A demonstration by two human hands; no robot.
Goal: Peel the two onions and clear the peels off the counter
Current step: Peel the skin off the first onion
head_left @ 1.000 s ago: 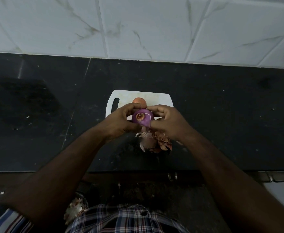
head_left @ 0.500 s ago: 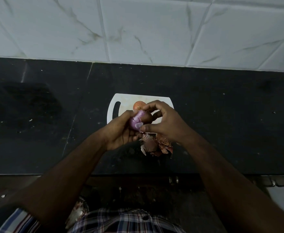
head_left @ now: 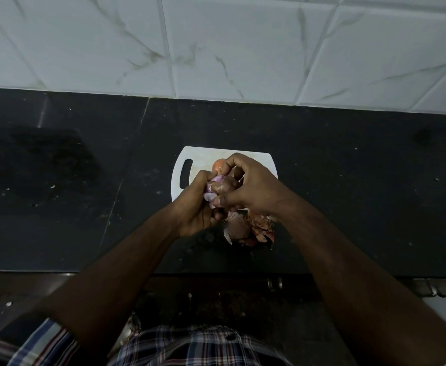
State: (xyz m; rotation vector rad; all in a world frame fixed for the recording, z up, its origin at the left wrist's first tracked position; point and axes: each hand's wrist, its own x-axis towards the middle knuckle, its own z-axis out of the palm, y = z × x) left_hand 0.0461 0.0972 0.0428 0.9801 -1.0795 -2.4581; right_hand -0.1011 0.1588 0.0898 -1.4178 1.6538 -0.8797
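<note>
You've got the purple onion gripped in your left hand over the cutting board, right hand pinching its skin. Peels pile by the worktop's front edge; orange onion looks unpeeled.

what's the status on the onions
Left hand and right hand grip purple onion, half-peeled. Second onion unpeeled on cutting board. Peels on counter.

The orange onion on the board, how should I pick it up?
Probably grip the orange onion round its middle, coming from above and the far side. It's round and sits on the board, with the right hand and left hand crowding its near side around the purple onion.
</note>
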